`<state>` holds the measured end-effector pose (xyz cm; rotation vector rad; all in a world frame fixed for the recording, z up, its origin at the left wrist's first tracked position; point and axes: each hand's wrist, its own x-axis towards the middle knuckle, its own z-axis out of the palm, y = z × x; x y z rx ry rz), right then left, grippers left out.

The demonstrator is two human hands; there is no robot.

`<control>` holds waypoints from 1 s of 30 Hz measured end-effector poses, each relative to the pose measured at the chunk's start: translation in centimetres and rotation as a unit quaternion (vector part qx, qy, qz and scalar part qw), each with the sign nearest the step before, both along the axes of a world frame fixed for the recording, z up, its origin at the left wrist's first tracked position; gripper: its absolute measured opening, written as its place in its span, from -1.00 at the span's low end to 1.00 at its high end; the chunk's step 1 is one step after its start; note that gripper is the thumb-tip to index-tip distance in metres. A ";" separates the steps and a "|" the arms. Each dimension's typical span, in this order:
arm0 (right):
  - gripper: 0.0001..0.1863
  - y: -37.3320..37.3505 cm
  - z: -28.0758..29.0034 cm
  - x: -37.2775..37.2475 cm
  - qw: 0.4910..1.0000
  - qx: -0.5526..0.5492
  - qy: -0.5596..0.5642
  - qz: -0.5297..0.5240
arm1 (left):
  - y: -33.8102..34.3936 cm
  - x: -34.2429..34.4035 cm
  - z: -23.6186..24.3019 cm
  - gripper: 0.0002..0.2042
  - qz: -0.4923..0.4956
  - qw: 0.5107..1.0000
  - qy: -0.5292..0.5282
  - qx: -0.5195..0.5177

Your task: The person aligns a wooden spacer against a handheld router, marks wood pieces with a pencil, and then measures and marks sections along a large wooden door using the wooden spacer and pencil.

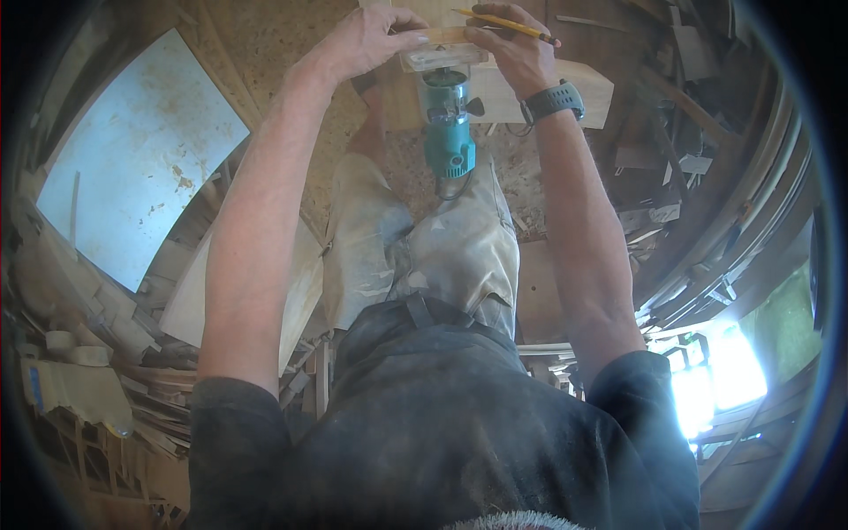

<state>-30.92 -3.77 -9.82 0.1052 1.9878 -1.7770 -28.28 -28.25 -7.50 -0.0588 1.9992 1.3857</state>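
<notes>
At the top of the view my left hand (pixel 367 40) pinches one end of a small pale wooden strip (pixel 446 35) between thumb and fingers. My right hand (pixel 521 57) has its fingertips on the strip's other end, and a yellow pencil (pixel 517 26) is held across its fingers. Just below the strip is the pale flat base (pixel 444 58) of a teal router (pixel 449 132), whose body points toward me. Neither hand touches the router's body. The far side of the strip is partly hidden by my fingers.
A wooden block (pixel 579 93) lies by my right wrist. A large white panel (pixel 141 155) leans at the left. Wood offcuts (pixel 689 159) crowd the right, and long curved strips (pixel 751 221) run along that side. Dusty trousers (pixel 450 238) show below the router. Bright light enters at lower right.
</notes>
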 end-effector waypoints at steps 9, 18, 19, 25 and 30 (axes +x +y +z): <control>-0.74 0.2 1.1 -0.2 0.999 -0.014 0.028 0.020 | -0.1 0.4 -0.5 -0.59 0.002 1.000 0.002 -0.017; -0.67 0.3 3.5 -1.4 0.986 0.018 -0.072 -0.149 | 0.0 0.2 -0.6 -0.58 -0.003 1.000 -0.025 0.005; -0.65 0.7 3.8 -1.5 0.988 0.006 -0.067 -0.142 | 0.0 0.1 -0.7 -0.58 -0.004 1.000 -0.024 0.005; -0.61 0.4 4.9 -1.4 0.997 0.065 -0.023 -0.043 | -0.1 0.0 -0.6 -0.59 -0.021 0.999 -0.042 -0.001; -0.65 -0.2 5.1 -1.2 0.997 0.043 -0.053 -0.023 | -0.2 0.2 -0.9 -0.60 -0.021 0.999 -0.032 0.000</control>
